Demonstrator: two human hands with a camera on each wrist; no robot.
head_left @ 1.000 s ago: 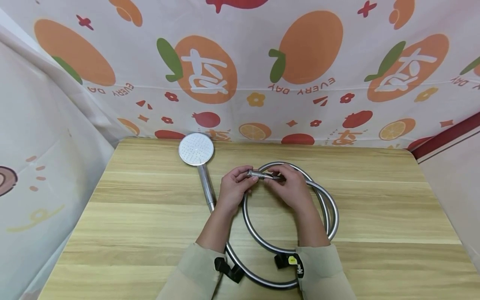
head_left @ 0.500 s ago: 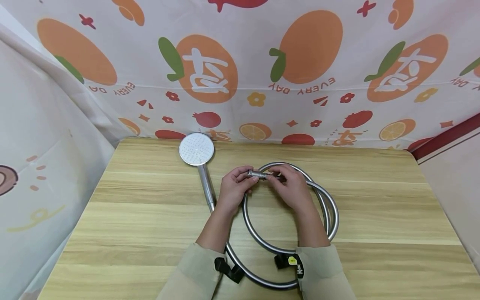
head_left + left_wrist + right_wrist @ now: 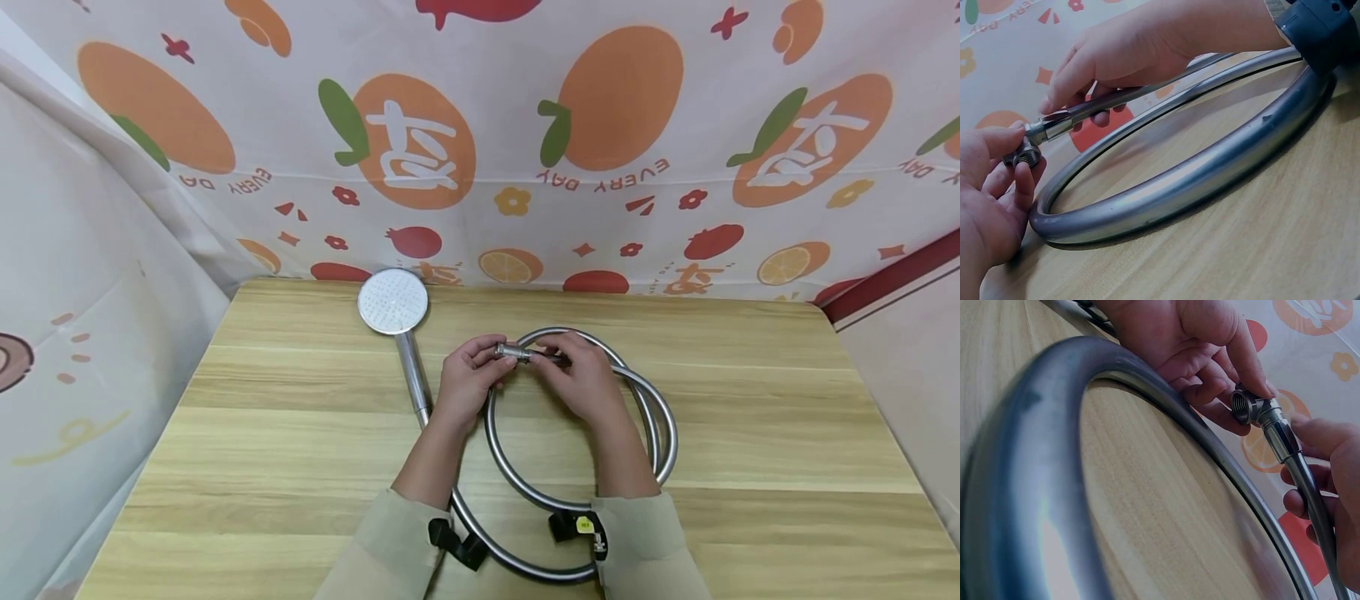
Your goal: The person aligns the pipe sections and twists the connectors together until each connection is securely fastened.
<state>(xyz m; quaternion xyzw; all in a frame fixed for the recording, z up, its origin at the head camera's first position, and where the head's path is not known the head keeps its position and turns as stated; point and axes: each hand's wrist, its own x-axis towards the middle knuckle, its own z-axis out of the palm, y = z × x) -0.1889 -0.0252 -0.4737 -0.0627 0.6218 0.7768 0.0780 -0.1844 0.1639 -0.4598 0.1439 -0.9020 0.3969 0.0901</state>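
My left hand (image 3: 465, 379) pinches a small threaded metal pipe fitting (image 3: 1254, 406) between thumb and fingers. One round threaded mouth of the fitting faces the camera in the right wrist view. My right hand (image 3: 585, 375) holds the end of a silver shower hose (image 3: 1110, 100), with its thumb beside the shiny nut (image 3: 1280, 440). Nut and fitting are lined up and meet end to end. Both hands work above the coiled part of the hose. The hose also runs to a shower head (image 3: 392, 302), lying spray face up at the table's back left.
Hose loops (image 3: 663, 417) lie on the wooden table (image 3: 765, 400) under and around both forearms. A fruit-printed cloth (image 3: 480, 150) hangs along the back edge, and a pale cloth (image 3: 97, 250) hangs at the left. Black wrist cameras sit on both sleeves.
The right thumb and fingers have shifted slightly around the nut at the hose end. The left hand stays in place on the fitting; shower head and hose loops lie as before.
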